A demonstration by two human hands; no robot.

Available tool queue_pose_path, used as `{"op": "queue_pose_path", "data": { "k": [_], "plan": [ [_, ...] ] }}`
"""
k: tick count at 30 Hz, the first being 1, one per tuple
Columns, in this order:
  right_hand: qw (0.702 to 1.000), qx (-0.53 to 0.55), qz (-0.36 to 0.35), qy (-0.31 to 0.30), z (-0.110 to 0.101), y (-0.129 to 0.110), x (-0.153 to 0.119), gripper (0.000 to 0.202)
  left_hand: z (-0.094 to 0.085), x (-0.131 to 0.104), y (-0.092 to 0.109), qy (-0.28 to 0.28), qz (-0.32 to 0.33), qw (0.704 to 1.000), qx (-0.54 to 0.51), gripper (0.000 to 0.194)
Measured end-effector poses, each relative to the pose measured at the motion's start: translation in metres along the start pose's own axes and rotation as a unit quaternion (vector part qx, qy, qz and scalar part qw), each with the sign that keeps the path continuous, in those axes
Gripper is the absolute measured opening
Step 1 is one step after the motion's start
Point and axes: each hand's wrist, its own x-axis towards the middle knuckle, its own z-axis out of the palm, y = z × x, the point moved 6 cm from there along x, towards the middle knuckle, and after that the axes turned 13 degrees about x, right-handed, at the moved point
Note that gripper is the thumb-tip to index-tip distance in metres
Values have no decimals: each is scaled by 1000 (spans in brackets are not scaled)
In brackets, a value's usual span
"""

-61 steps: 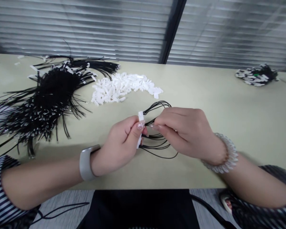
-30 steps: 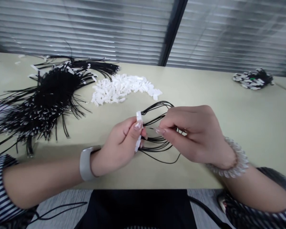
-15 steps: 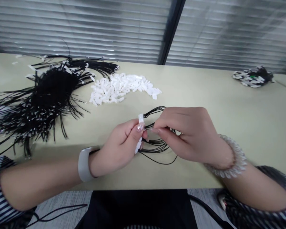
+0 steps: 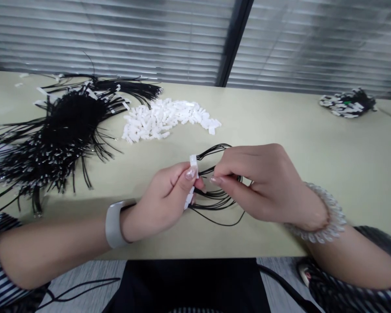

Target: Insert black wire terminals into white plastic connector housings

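My left hand (image 4: pixel 169 195) is closed around a row of small white plastic connectors (image 4: pixel 193 161), with the thumb pressing on them. Thin black wires (image 4: pixel 213 150) run out of the connectors to the right and bend round in loops. My right hand (image 4: pixel 260 182) is closed in a pinch over these loops, thumb and forefinger together a short way right of the connectors. A black wire seems to sit in that pinch, though the fingers largely hide it. One loose wire loop (image 4: pixel 226 225) hangs lowest, near the tabletop.
A big tangle of black wires with metal ends (image 4: pixel 74 117) covers the left of the table (image 4: pixel 280 121). Beside it lies a heap of white connectors (image 4: pixel 169 117). At the far right is a bundle of black wires with white connectors (image 4: pixel 347 104). Blinds (image 4: pixel 117 39) stand behind.
My right hand has drawn back slightly to the right, so its fingertips are farther from the connectors. My left hand stays almost where it was, still gripping them.
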Motion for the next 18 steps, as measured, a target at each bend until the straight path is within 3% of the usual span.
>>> {"op": "queue_pose_path", "data": {
  "k": [8,12,16,18],
  "plan": [
    [998,-64,-23,-2,12,0,-4,16,1,2,-2,8,-17,1000,13,35],
    [997,-79,-4,11,14,2,-3,17,1,4,-5,15,-19,1000,10,34],
    [986,-70,11,150,-16,4,-4,6,-13,10,-7,103,-34,994,-8,33],
    [982,-72,54,166,-27,11,-6,18,-24,13,-8,161,-43,986,-16,32]
  ]
}}
